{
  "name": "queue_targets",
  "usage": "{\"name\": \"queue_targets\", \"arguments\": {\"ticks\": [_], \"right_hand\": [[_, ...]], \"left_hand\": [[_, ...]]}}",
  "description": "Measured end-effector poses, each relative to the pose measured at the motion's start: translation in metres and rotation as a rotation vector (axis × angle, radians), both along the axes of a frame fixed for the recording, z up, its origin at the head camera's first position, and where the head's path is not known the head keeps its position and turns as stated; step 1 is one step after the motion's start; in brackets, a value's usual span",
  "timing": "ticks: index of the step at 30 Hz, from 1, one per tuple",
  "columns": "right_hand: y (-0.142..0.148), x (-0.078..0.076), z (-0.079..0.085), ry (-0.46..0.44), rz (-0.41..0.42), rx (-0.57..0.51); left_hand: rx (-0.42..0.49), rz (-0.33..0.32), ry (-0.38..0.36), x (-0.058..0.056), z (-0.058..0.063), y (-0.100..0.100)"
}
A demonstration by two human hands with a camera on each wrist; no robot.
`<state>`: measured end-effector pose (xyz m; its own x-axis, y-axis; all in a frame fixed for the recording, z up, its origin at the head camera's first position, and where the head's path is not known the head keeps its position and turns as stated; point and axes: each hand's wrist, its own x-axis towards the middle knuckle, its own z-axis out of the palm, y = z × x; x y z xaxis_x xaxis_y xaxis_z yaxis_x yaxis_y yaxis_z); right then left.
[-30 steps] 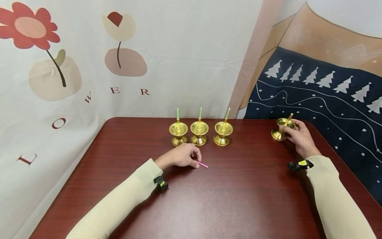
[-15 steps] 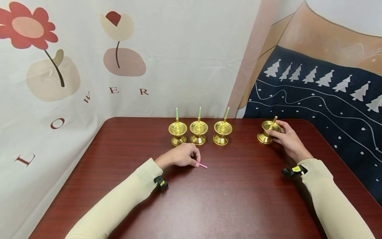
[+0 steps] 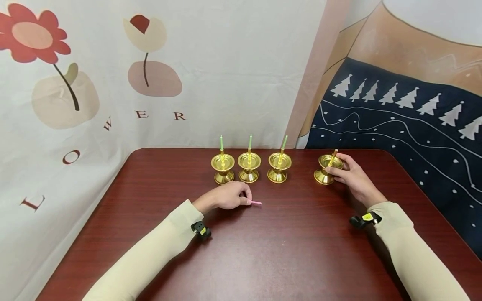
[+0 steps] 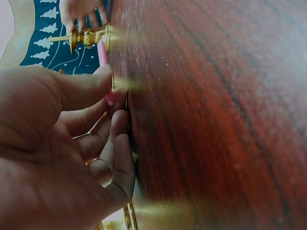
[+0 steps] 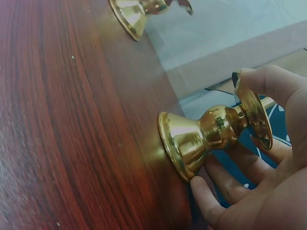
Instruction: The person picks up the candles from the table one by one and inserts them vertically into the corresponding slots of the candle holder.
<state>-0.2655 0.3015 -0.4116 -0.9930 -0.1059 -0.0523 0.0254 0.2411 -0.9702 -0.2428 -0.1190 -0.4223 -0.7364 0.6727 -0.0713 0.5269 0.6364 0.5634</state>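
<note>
My left hand (image 3: 230,195) pinches a thin pink candle (image 3: 256,203) between thumb and fingers, just above the table. The left wrist view shows this candle (image 4: 103,53) sticking out past the thumb tip. Over on the right, my right hand (image 3: 354,177) grips a brass candle holder (image 3: 323,177) by its cup, with a bare spike (image 3: 334,156) rising from the middle. In the right wrist view the thumb lies on the cup's rim and the holder's base (image 5: 180,143) is at the tabletop. Whether it touches the wood is hard to tell.
Three matching brass holders, left (image 3: 224,177), middle (image 3: 248,175) and right (image 3: 277,175), stand in a row near the back edge of the dark red table (image 3: 286,259). Each bears a green candle. A printed cloth (image 3: 233,75) hangs behind.
The right hand has brought the brass candle holder leftward across the table, closer to the row. My left hand keeps its place, while the pink candle has swung slightly to point more level.
</note>
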Motion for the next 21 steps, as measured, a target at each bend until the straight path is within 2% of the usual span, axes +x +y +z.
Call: {"name": "queue_targets", "arguments": {"ticks": [3,4,5,10,14,16,18,21], "right_hand": [[-0.003,0.001,0.001,-0.008,0.01,-0.003],[-0.004,0.002,0.001,-0.011,0.013,-0.002],[-0.005,0.002,0.001,-0.013,0.016,-0.001],[-0.009,0.005,0.003,-0.025,0.028,0.009],[-0.013,0.009,0.003,-0.032,0.04,0.023],[-0.014,0.011,0.004,-0.034,0.047,0.025],[-0.016,0.012,0.004,-0.034,0.055,0.029],[-0.019,0.016,0.004,-0.032,0.066,0.032]], "left_hand": [[0.028,0.039,-0.022,0.001,0.0,0.001],[0.029,0.058,-0.043,0.006,0.011,0.003],[0.037,0.071,-0.058,0.009,0.016,0.006],[0.076,0.109,-0.027,0.009,0.017,0.013],[0.142,0.12,-0.011,0.007,0.017,0.017],[0.184,0.1,0.045,-0.007,-0.004,0.016],[0.209,0.098,0.082,-0.011,-0.008,0.018],[0.244,0.102,0.108,-0.011,-0.006,0.023]]}}
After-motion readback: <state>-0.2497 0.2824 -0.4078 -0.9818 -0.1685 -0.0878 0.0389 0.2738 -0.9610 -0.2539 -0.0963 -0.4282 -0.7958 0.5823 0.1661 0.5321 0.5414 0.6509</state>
